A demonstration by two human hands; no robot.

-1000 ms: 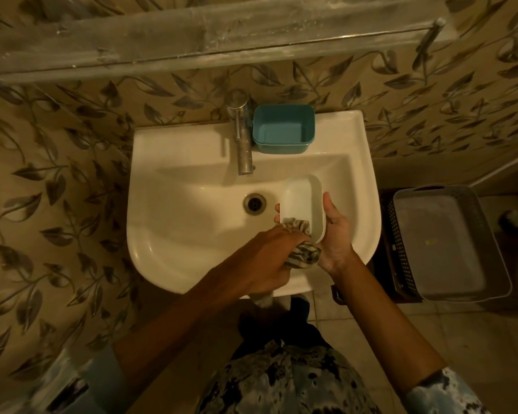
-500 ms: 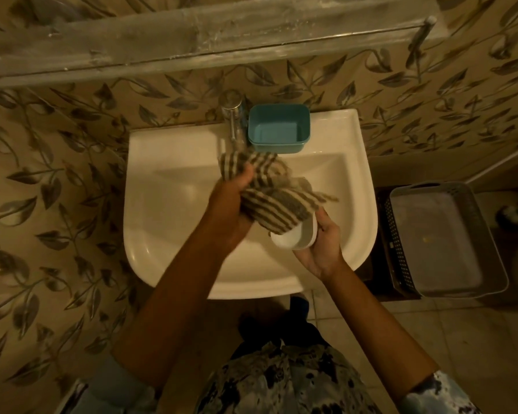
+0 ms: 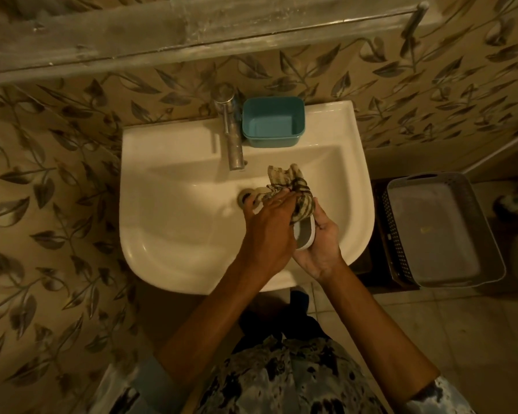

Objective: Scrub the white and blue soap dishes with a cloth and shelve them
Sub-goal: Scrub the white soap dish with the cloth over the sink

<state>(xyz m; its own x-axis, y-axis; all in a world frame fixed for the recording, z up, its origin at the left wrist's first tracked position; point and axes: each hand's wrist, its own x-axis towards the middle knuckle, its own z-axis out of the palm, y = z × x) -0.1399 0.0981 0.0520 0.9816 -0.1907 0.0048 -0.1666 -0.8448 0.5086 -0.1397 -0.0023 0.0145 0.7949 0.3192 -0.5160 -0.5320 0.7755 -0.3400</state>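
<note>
Cupping the white soap dish (image 3: 304,238) in the right hand (image 3: 322,245), a person is pressing a bunched striped cloth (image 3: 298,194) into it with the left hand (image 3: 269,224)
Both hands are working over the right side of the white sink (image 3: 162,138), near the drain (image 3: 245,197), right fingers curling round the dish, left fingers closing over the cloth. Beyond them, the blue soap dish (image 3: 272,124) is sitting upright on the sink's back ledge, just beside the metal tap (image 3: 233,138). Higher up, a shelf (image 3: 192,28) is running across the leaf-patterned wall

Tap (image 3: 232,135) stood at 12 o'clock on the ledge of the sink (image 3: 162,138); soap dish (image 3: 272,124) sat beside it at 3 o'clock; basket (image 3: 437,231) lay on floor at sink's 3 o'clock.
</note>
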